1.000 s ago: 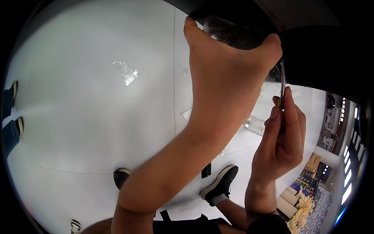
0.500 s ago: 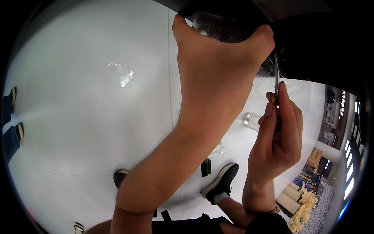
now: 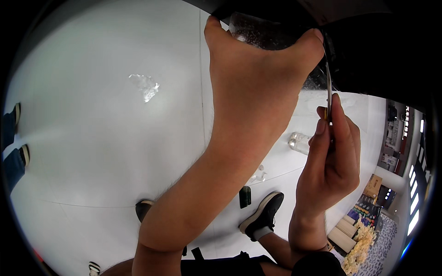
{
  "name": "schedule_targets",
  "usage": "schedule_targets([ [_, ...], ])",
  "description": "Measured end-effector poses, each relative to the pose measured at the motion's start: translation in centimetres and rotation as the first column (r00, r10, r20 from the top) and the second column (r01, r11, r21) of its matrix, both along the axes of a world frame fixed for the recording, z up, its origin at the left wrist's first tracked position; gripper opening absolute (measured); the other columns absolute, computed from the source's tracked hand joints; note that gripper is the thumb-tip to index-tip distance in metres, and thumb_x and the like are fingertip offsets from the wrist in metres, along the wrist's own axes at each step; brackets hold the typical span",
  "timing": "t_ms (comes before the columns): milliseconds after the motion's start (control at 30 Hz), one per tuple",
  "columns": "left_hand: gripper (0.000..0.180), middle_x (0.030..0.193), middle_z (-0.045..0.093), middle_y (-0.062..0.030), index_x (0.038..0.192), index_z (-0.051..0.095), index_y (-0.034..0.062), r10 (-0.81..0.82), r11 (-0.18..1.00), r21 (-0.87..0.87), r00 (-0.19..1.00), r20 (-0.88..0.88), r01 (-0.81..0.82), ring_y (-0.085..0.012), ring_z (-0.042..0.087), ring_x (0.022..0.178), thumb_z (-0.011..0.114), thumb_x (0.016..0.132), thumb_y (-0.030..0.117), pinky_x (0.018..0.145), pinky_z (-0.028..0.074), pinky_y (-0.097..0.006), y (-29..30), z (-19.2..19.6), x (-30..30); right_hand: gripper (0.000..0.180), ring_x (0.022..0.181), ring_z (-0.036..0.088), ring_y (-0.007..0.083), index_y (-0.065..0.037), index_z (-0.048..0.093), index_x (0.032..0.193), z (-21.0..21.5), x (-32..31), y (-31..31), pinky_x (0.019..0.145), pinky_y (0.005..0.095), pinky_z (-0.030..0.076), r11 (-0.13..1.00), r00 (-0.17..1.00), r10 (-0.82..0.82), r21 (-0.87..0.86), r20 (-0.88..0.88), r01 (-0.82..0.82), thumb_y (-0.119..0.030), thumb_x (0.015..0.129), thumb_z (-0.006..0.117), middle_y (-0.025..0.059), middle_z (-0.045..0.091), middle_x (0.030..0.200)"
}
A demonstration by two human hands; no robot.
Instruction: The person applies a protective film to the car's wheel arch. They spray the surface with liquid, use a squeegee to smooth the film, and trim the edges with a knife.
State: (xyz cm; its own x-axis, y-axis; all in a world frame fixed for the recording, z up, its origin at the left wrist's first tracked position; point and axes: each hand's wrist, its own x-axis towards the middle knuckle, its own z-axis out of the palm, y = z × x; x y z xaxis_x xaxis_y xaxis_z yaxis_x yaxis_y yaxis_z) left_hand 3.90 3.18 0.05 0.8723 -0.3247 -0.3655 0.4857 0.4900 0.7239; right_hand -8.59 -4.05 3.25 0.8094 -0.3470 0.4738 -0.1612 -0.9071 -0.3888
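Note:
My left hand point(image 3: 258, 69) reaches up to the top of the view, its back toward me, thumb and an outer finger spread wide around a clear plastic piece point(image 3: 258, 32). The piece looks speckled or wet against a dark surface; the other fingertips are hidden behind it. My right hand point(image 3: 331, 147), lower and to the right, pinches a slim metal tool point(image 3: 328, 85) with a small yellow part near the fingers. The tool points upward, its tip close to my left thumb; whether it touches the plastic I cannot tell.
On the pale floor point(image 3: 110, 152) lie a clear bottle point(image 3: 300, 143), a crumpled clear scrap point(image 3: 146, 87), small clear bits point(image 3: 260, 174) and a dark object point(image 3: 245, 197) near my shoe point(image 3: 262, 216). Another person's shoes point(image 3: 24, 155) stand at the far left. Boxes point(image 3: 373, 185) fill the lower right.
My right hand and the metal tool have shifted very slightly to the right. My left hand keeps its place on the plastic.

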Motion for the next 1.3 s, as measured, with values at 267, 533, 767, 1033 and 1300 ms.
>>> schedule_targets([
  [267,0.121,0.148,0.043,-0.0287,0.154,0.015,-0.0198,-0.009,0.999,0.052,1.000,-0.029,0.011,-0.0314,0.044,0.138,0.091,0.075,0.032,0.112,0.038,-0.035,0.0,-0.2,-0.7,0.042,0.082,0.066,0.0143,0.006,0.066,0.133,-0.3,-0.1,0.4,0.067,0.0228,0.052,0.999,0.999,-0.030,0.038,0.011,0.030,0.015,0.092,0.062,0.0162,0.070,0.105],
  [533,0.127,0.154,0.038,-0.0316,0.156,0.012,-0.0189,0.004,0.989,0.147,0.996,0.093,-0.017,-0.0353,0.039,0.144,0.093,0.075,0.036,0.117,0.035,-0.038,-0.5,-1.1,-2.2,0.041,0.084,0.067,0.0158,0.006,0.066,0.132,-0.7,-0.6,0.2,0.068,0.0237,0.054,0.998,0.998,-0.056,0.017,0.013,0.056,0.015,0.092,0.063,0.0171,0.070,0.105],
  [767,0.128,0.150,0.042,-0.0323,0.154,0.015,-0.0194,-0.001,0.960,0.273,0.972,0.236,-0.065,-0.0366,0.039,0.144,0.095,0.072,0.038,0.113,0.041,-0.038,-0.7,-1.4,-2.2,0.041,0.085,0.067,0.0163,0.008,0.065,0.132,-0.3,-1.1,0.6,0.068,0.0237,0.053,0.995,0.994,-0.090,-0.052,-0.064,0.086,0.015,0.092,0.062,0.0178,0.070,0.106],
  [1033,0.127,0.148,0.043,-0.0331,0.153,0.015,-0.0210,0.032,0.951,0.287,0.962,0.272,-0.113,-0.0368,0.041,0.143,0.095,0.073,0.036,0.111,0.044,-0.037,-0.8,-1.8,-2.7,0.041,0.087,0.067,0.0163,0.008,0.065,0.132,-1.4,-1.8,0.2,0.068,0.0236,0.053,0.995,0.996,-0.089,0.056,0.011,0.088,0.014,0.092,0.063,0.0182,0.069,0.108],
  [1300,0.130,0.149,0.042,-0.0342,0.153,0.014,-0.0219,0.036,0.952,0.283,0.960,0.278,-0.118,-0.0394,0.039,0.145,0.096,0.071,0.037,0.111,0.044,-0.039,-0.9,-1.9,-2.9,0.039,0.087,0.068,0.0175,0.009,0.065,0.131,-1.5,-2.5,0.1,0.069,0.0241,0.053,0.994,0.995,-0.100,0.052,0.011,0.099,0.014,0.092,0.063,0.0189,0.069,0.108],
])
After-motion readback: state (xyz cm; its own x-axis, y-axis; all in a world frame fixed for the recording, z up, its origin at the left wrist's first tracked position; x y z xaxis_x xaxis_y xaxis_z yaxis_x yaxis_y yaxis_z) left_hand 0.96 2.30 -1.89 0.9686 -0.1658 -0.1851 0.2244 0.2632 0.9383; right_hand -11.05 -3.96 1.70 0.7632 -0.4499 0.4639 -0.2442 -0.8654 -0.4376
